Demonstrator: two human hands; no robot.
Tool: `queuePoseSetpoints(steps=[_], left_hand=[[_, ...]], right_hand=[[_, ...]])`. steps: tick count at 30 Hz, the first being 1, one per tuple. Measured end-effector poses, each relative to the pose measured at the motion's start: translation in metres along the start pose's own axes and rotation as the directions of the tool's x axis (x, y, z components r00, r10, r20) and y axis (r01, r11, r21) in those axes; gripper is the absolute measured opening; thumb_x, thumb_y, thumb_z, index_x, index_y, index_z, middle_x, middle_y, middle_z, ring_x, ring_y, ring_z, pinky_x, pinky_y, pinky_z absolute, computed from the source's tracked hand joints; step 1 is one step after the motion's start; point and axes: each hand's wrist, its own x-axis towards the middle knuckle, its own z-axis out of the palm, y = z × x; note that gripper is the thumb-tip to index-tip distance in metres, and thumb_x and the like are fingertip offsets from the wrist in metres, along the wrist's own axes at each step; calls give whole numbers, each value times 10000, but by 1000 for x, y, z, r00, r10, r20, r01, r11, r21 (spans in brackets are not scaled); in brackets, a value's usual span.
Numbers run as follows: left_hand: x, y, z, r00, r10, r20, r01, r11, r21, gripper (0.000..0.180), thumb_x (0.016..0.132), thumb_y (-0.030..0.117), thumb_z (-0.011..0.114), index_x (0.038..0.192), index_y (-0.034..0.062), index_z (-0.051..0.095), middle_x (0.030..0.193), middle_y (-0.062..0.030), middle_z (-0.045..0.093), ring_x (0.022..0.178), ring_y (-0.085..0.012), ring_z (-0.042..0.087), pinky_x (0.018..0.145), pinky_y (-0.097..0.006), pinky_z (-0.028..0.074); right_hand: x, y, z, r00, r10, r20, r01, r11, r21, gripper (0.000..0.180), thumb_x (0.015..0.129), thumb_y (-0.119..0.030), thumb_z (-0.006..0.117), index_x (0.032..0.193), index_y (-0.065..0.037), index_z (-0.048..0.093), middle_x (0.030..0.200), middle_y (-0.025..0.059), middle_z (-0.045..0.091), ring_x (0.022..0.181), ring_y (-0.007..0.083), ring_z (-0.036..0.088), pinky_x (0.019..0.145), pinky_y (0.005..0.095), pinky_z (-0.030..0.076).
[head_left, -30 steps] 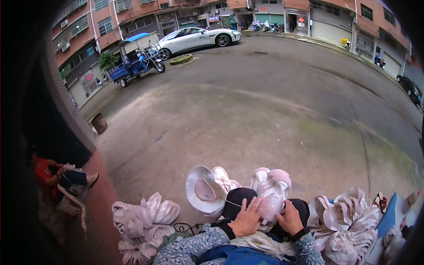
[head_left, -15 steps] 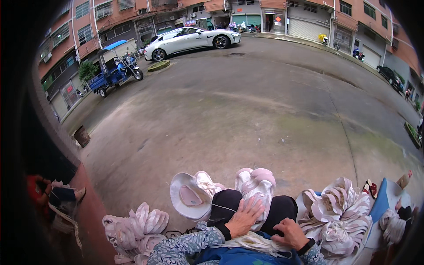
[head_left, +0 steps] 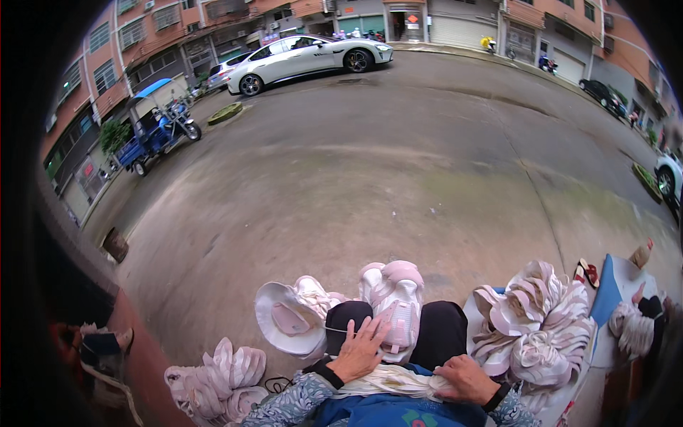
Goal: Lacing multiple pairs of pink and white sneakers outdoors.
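On your lap, L to R: your left hand (head_left: pixel 359 350) lies flat, fingers spread, on the pink-white shoe upper (head_left: pixel 395 313); your right hand (head_left: pixel 466 379) pinches the pale flat bundle (head_left: pixel 388 382). Risk, imo: upper sits unclamped on your knee, could slide off.

The forearms are cut off by the lower edge. The fingertips of the left hand (head_left: pixel 359 349) are hidden against the pale shoe upper (head_left: pixel 395 306). The bundle of white pieces (head_left: pixel 388 381) is partly covered by the right hand (head_left: pixel 466 377). The pile at the right (head_left: pixel 537 331) is blurred near the rim.
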Motion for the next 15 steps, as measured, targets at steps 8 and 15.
queuePoseSetpoints(steps=[8, 15], left_hand=[[11, 29, -13, 957, 119, -265, -236, 848, -474, 559, 825, 206, 701, 1317, 35, 495, 1293, -189, 538, 1236, -371, 497, 1051, -469, 377], [39, 97, 21, 941, 337, 23, -271, 795, -543, 622, 789, 228, 723, 1292, -31, 464, 1239, -212, 536, 1154, -381, 507, 978, -438, 419]], right_hand=[[-8, -8, -14, 987, 100, -127, -59, 955, 290, 314, 788, -130, 709, 1074, -42, 613, 979, 147, 551, 927, 320, 568, 792, 393, 486], [-8, 4, -20, 976, 185, -118, -153, 958, 244, 406, 796, -150, 717, 1173, -61, 596, 976, 142, 572, 935, 315, 576, 807, 372, 486]])
